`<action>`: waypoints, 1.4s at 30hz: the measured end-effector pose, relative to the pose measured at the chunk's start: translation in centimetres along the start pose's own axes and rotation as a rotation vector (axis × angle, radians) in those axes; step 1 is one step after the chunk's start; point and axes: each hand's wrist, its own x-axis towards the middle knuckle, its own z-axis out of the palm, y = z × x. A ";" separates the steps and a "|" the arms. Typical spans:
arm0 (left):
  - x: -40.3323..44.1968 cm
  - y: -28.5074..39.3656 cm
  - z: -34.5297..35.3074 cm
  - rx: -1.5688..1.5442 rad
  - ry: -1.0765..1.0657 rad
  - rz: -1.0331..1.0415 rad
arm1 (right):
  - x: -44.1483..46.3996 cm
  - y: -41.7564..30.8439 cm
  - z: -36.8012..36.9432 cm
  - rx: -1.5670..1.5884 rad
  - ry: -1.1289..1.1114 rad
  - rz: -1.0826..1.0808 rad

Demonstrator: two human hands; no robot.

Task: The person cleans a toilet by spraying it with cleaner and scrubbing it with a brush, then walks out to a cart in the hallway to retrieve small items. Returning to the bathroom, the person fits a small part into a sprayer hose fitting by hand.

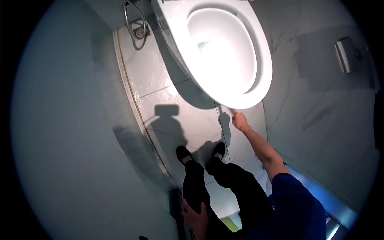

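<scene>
The right hand [240, 121], narrowly pointing, is nearer than the loosely spread left hand [195, 220] to the toilet [265, 66], lying lengthwise toward the frame's top

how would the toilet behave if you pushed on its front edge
The toilet would probably feel stiff and heavy, given its broad, bulky shape. Rolling seems unlikely, with no wheels in view. Its shiny, smooth-looking rim may be slippery.
</scene>
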 end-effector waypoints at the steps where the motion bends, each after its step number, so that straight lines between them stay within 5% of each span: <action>1: 0.1 0.1 -0.4 0.051 -0.001 -0.013 | -1.2 0.4 0.9 0.160 0.114 0.048; 2: 0.2 -0.7 -0.8 0.048 -0.009 -0.006 | -2.5 -0.4 0.7 0.320 0.236 0.091; 4: -0.1 -0.4 0.2 0.002 0.009 0.003 | -8.6 0.7 4.4 0.325 0.113 0.063; 6: -0.1 0.1 0.2 0.001 0.014 -0.005 | -12.7 -1.7 5.8 0.124 0.275 -0.364; 9: 0.1 -0.4 0.2 -0.035 0.016 0.026 | -6.4 -6.4 4.9 0.292 -0.061 -0.108; 12: -0.3 1.7 -3.1 -0.073 -0.280 -0.092 | 0.3 -9.5 5.5 0.452 0.201 0.099; 17: -0.4 1.0 -2.0 -0.101 -0.156 -0.077 | -10.3 -9.4 8.2 0.513 0.088 -0.081; 18: -0.1 0.6 -2.0 -0.094 -0.141 -0.082 | -8.7 -11.5 5.7 0.603 -0.055 -0.060; 20: 0.9 -0.7 -1.5 -0.078 -0.128 -0.083 | 0.6 -17.7 3.5 0.423 -0.006 -0.031; 21: 0.4 0.1 -2.2 -0.124 -0.146 -0.085 | 6.3 -19.0 4.9 0.476 0.367 -0.298; 22: -0.1 0.7 -1.8 -0.089 -0.127 -0.081 | 9.4 -20.9 1.6 0.521 0.007 -0.116; 24: -1.1 1.7 -2.4 0.007 -0.090 -0.064 | 9.0 -20.5 -0.1 0.311 0.035 -0.166; 26: -1.4 0.9 -1.4 -0.019 -0.028 -0.005 | 5.5 -12.7 4.0 0.219 0.273 -0.299; 27: -1.4 1.1 -0.7 -0.051 0.015 0.019 | 2.6 -9.1 3.4 0.200 0.005 -0.094; 29: -1.7 2.4 -0.5 -0.052 -0.021 -0.029 | -3.9 -1.5 5.7 0.408 0.081 0.178; 30: -1.9 3.0 -0.4 -0.043 -0.037 -0.059 | -7.4 1.6 7.8 0.480 0.271 0.151; 31: -1.8 3.0 -1.6 -0.016 -0.076 -0.065 | -11.4 1.9 7.1 0.490 0.165 0.320; 33: -1.8 3.7 -1.8 0.003 -0.090 -0.091 | -17.4 3.9 10.4 0.453 0.254 0.007; 36: -2.1 4.4 -1.3 0.049 -0.084 -0.113 | -15.8 -0.6 7.0 0.393 -0.308 0.060; 39: -2.5 5.2 -0.2 0.094 -0.060 -0.121 | -5.6 -6.9 5.4 0.153 0.032 -0.301; 40: -2.7 5.1 0.6 0.118 -0.004 -0.095 | -1.5 -7.2 6.6 0.304 0.033 -0.386; 42: -2.6 4.1 2.3 0.161 0.102 -0.031 | 2.4 -9.2 4.2 0.190 -0.033 -0.118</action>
